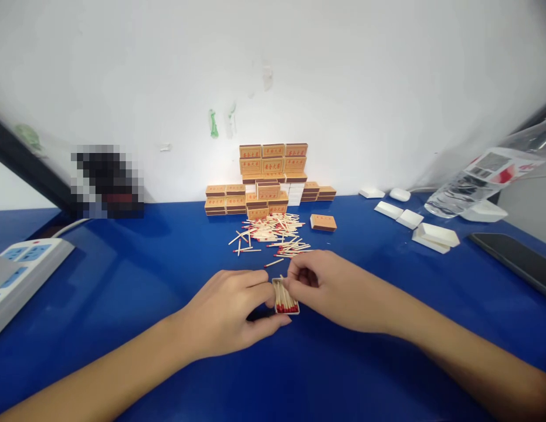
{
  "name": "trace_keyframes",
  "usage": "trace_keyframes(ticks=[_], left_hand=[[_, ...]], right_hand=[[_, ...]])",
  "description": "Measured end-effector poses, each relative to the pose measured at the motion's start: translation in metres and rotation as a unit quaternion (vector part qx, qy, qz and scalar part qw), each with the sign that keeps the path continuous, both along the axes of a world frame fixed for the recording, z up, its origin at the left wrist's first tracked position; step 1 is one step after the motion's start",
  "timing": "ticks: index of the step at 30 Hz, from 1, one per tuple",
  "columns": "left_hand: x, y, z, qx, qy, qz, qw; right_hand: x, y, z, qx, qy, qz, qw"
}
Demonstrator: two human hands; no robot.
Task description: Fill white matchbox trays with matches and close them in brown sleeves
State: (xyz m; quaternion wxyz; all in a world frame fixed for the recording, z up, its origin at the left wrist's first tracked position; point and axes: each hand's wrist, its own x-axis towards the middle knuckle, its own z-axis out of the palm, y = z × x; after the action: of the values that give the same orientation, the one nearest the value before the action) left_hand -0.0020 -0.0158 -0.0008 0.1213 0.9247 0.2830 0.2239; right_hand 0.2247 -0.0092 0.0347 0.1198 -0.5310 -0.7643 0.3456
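A small white matchbox tray [297, 312] lies on the blue table, filled with red-tipped matches [285, 298] whose heads point toward me. My left hand [237, 305] grips the tray from its left side, thumb at the near end and fingers along the far left edge. Over the tray's far right side, my right hand [321, 287] is closed in a pinch at the matches; its fingertips partly hide what they hold. Just beyond the hands lies a loose pile of matches [273, 228], with a smaller heap at its near side.
Behind the pile, orange matchboxes [273, 165] are stacked against the wall. One matchbox [323, 223] lies apart. White empty trays [435, 236], a plastic bottle [470, 176] and a black phone [514, 258] are at right. A power strip [30, 275] sits at left.
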Motion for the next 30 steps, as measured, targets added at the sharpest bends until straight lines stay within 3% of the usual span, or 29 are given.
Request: trace_keyframes(ticks=[3,9,15,22,30], left_hand=[[0.0,0.0,-0.002,0.006,0.002,-0.004,1.0],[-0.001,0.0,0.0,0.045,-0.004,0.022,0.999],[0.0,0.0,0.003,0.029,-0.011,0.035,0.999],[0.002,0.0,0.004,0.02,-0.003,0.039,0.999],[0.003,0.0,0.004,0.022,0.006,0.06,0.998]], right_hand=[[-0.006,-0.005,-0.004,0.006,-0.036,-0.007,0.999],[0.013,0.006,0.005,0.088,-0.054,0.014,0.995],[0.019,0.005,0.011,0.071,-0.034,0.105,0.991],[0.017,0.001,0.012,0.054,-0.015,0.167,0.984],[0.017,0.005,0.006,0.114,0.001,0.173,0.978]])
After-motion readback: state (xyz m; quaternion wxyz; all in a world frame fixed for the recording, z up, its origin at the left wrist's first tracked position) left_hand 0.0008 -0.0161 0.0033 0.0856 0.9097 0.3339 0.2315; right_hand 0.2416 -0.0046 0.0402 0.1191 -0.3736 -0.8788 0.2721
